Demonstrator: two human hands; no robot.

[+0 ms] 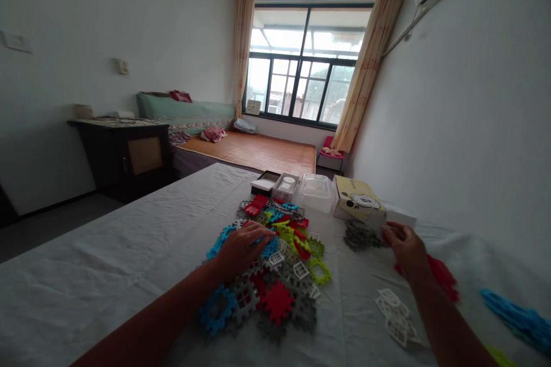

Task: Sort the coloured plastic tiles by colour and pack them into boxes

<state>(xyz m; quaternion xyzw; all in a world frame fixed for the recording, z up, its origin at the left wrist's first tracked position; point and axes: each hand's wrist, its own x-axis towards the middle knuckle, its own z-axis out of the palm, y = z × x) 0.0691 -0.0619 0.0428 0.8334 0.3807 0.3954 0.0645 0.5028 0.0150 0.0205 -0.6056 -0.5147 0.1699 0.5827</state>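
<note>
Over a mixed heap of interlocking plastic pieces is my left hand, its fingers loosely stretched and resting by a blue piece. Around it lie a red toothed square, a blue frame, lime-green frames and white window pieces. My right hand is beside a dark grey pile, thumb and fingers closed together. Whatever those fingers may pinch is too dim to make out. Red pieces are partly hidden behind the right forearm, and white window pieces lie left of it.
At the table's far end stand a black open box, a white box, a clear plastic tub and a yellow box. Blue pieces lie at the far right on the white cloth. Beyond is a bed.
</note>
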